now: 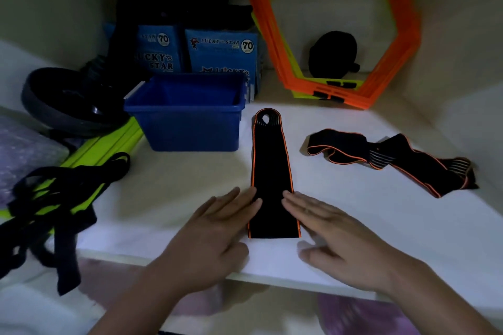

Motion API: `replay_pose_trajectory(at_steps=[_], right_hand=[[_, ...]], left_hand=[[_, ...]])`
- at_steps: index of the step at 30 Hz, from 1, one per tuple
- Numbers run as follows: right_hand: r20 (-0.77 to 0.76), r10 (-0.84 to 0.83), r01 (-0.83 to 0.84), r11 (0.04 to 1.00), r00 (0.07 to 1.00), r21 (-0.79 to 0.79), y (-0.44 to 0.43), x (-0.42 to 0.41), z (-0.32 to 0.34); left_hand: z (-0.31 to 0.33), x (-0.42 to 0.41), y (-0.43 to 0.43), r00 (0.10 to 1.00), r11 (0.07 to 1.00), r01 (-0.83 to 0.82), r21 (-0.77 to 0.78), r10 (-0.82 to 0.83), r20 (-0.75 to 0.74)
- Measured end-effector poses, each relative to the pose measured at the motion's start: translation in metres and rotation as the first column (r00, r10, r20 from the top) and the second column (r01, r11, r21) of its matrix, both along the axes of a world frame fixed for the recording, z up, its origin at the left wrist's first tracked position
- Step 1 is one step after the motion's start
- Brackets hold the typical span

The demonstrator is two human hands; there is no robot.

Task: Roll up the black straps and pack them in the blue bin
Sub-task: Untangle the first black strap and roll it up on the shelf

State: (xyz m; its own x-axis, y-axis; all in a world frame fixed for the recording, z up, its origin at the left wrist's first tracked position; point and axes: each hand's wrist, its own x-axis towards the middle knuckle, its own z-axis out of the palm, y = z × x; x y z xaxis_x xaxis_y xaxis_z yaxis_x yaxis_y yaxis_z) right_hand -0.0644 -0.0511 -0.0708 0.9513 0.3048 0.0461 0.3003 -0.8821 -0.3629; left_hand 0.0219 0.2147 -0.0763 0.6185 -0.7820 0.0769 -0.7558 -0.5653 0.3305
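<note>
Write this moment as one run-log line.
stage: flattening | flat strap: unrolled | left hand, right hand: open, fingertips on it | second strap: crumpled | blue bin: no strap visible

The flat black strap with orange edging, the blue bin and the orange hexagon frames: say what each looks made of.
Flat black strap with orange edging: looks like woven elastic fabric, matte; stitched orange trim, sewn loop at the far end.
Blue bin: likely moulded plastic, smooth and slightly glossy, with a rolled rim.
Orange hexagon frames: probably rigid plastic, bright and smooth, with slotted flat bars.
</note>
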Motion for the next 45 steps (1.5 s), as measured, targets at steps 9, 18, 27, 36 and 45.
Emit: replay_pose_trajectory(at_steps=[9,18,27,36,45], right_hand=[[0.139,-0.068,0.061,0.997,0.988,0.052,0.008,0.002,-0.007],[0.063,-0.29,0.229,0.855,0.955,0.465,0.016,-0.016,0.003],[-0.008,-0.477,0.411,0.748,0.879,0.521,0.028,0.01,0.004],[0.231,-0.526,0.414,0.819,0.819,0.397,0.034,0.011,-0.003],[0.122,-0.133,0.113,0.982,0.984,0.153,0.008,-0.007,0.0]], left_hand=[[-0.001,-0.007,-0.008,0.996,0.988,-0.074,-0.136,0.081,0.045],[0.008,-0.031,-0.021,0.952,0.86,-0.302,-0.411,0.246,-0.184],[0.004,-0.018,-0.04,0.883,0.764,-0.462,-0.451,0.441,-0.159],[-0.006,-0.013,-0.034,0.929,0.868,-0.306,-0.391,0.363,0.078],[-0.007,-0.012,-0.022,0.98,0.958,-0.112,-0.263,0.15,0.128]])
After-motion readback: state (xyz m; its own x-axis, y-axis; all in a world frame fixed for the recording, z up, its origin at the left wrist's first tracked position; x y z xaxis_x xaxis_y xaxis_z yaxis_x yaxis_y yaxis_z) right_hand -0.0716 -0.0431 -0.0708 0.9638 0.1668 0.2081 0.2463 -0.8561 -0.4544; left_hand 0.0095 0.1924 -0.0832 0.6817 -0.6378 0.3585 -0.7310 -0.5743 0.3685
